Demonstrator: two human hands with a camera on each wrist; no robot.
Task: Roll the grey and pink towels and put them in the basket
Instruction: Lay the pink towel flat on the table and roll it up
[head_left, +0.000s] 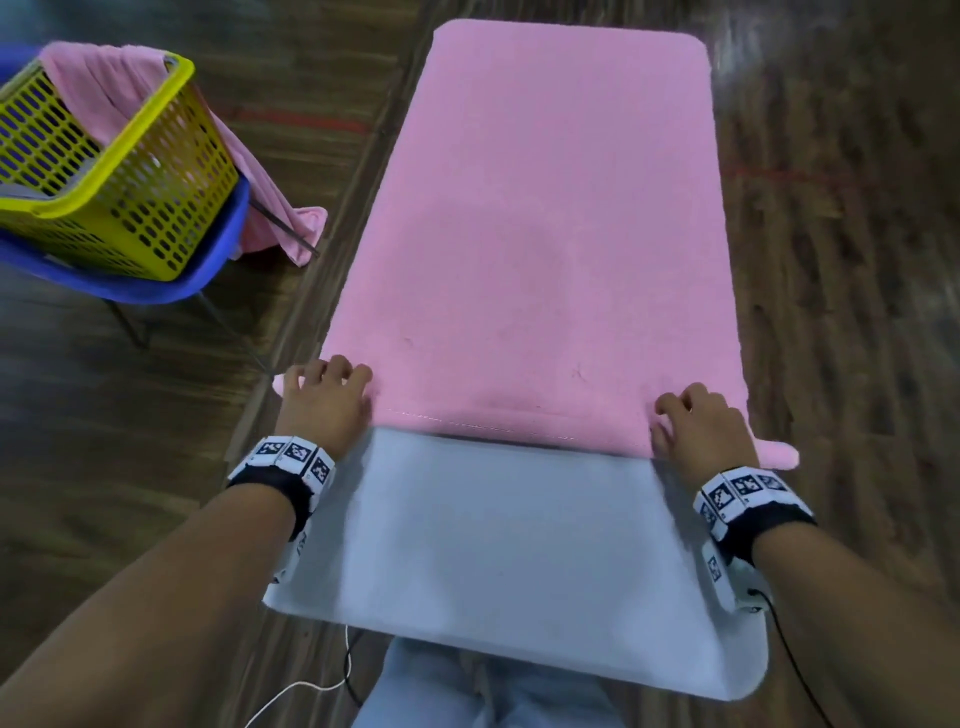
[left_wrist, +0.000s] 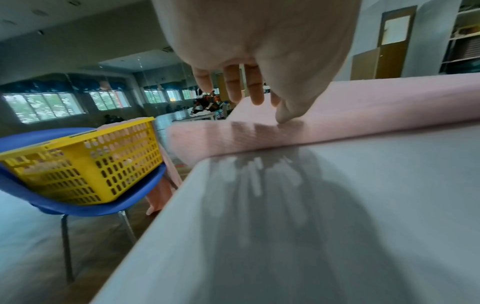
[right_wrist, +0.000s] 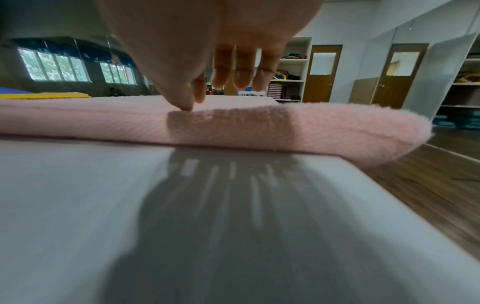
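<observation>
the pink towel (head_left: 545, 234) is spread flat along the white table (head_left: 493, 561), its near edge turned up into a low roll. the left end of that roll is touched by the left hand (head_left: 324, 400), the right end by the right hand (head_left: 698, 431), fingers loosely bent and thumbs pressed on the fold, nothing clasped. left of the towel, a yellow basket (head_left: 119, 171) is seated on a blue chair (head_left: 208, 265); another pink towel (head_left: 104, 88) is draped over its rim.
</observation>
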